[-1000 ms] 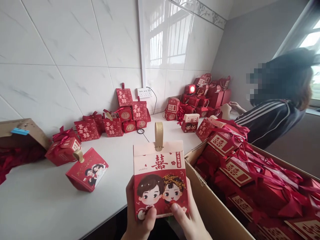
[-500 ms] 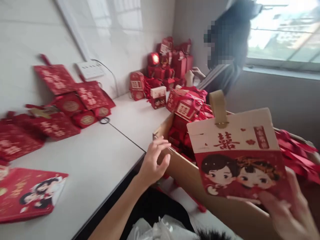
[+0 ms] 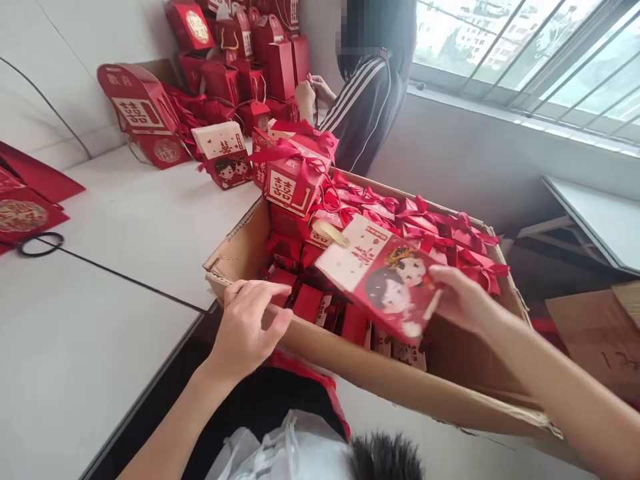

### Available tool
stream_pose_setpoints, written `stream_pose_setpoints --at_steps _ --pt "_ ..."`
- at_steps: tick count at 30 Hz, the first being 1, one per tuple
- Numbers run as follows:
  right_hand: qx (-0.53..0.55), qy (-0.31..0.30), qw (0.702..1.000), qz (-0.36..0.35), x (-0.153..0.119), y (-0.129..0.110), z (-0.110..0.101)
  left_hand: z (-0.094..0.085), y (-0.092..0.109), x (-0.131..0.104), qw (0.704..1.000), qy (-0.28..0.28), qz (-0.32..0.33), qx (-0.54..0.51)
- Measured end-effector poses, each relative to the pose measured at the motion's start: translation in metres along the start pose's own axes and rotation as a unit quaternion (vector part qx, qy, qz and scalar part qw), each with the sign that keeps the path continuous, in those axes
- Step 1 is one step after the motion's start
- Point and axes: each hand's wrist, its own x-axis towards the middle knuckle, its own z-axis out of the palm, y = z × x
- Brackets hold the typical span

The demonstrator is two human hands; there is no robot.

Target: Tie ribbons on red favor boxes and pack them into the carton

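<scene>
My right hand [image 3: 457, 293] grips the lower end of a red and cream gift box [image 3: 383, 273] printed with two cartoon faces. The box is tilted, its ribbon handle pointing left, and hangs over an open cardboard carton [image 3: 350, 357]. Inside the carton lie several red gift boxes [image 3: 307, 303] and, along the far side, boxes tied with red ribbons [image 3: 415, 213]. At the carton's near left corner is my left hand [image 3: 250, 320], fingers apart, holding nothing and resting on or just over the rim.
Red gift boxes [image 3: 235, 77] are stacked against the wall. A similar cartoon box [image 3: 227, 157] stands on the white table [image 3: 115, 320]. A co-worker [image 3: 367, 100] in a striped sleeve is beyond the carton. Another cardboard box [image 3: 595, 333] sits at right.
The view has turned right. My right hand has carried the gift box from upright at the right to a tilted position over the middle of the carton. My left hand stays by the rim.
</scene>
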Motion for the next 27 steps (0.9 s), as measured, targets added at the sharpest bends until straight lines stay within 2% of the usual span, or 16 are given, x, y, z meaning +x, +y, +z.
stream_pose_setpoints --at_steps 3,5,8,13,16,20,27 --pt "0.111 -0.182 0.975 0.066 -0.02 0.015 0.028 -0.001 0.025 0.002 0.991 -0.01 -0.067 -0.117" --pt "0.125 -0.231 0.963 0.061 -0.034 0.021 0.034 0.003 0.036 0.005 0.986 -0.013 -0.077 -0.145" --pt "0.125 -0.252 0.958 0.046 -0.047 0.022 0.032 0.01 0.042 0.008 0.989 -0.003 -0.053 -0.136" --pt "0.133 -0.297 0.945 0.035 -0.053 0.017 0.029 0.019 0.035 0.005 0.987 0.015 -0.022 -0.161" --pt "0.132 -0.31 0.94 0.044 -0.053 0.016 0.03 0.024 0.035 0.002 0.983 0.021 -0.035 -0.179" --pt "0.183 -0.338 0.92 0.071 -0.052 0.016 0.029 0.026 0.043 0.001 0.977 0.042 -0.07 -0.195" --pt "0.215 -0.375 0.893 0.123 -0.051 0.014 0.023 0.028 0.046 0.003 0.981 0.038 -0.073 -0.173"
